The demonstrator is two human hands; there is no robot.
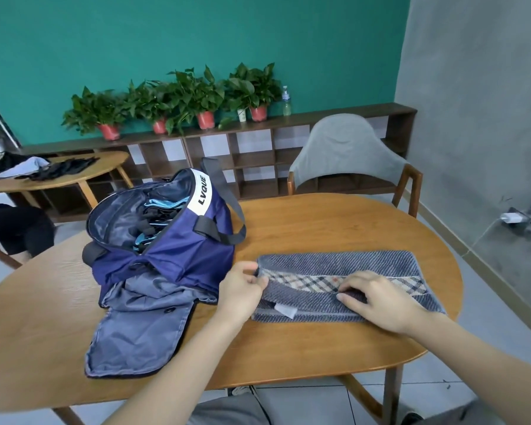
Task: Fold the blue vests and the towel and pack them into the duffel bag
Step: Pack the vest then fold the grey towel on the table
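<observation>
Pinching one towel (344,265): left hand (242,289); right hand (380,302) pressing flat; one duffel bag (178,256).

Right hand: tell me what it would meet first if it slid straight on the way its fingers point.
The right hand rests on the towel, fingers pointing left along it. Going straight on, it would probably meet the left hand pinching the towel's left end, before the duffel bag; depth is uncertain.

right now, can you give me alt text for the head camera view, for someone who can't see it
A person folds a grey-blue towel on a wooden table, the left hand pinching its left end and the right hand pressing its middle. To the left, an open navy duffel bag holds blue vests.
</observation>
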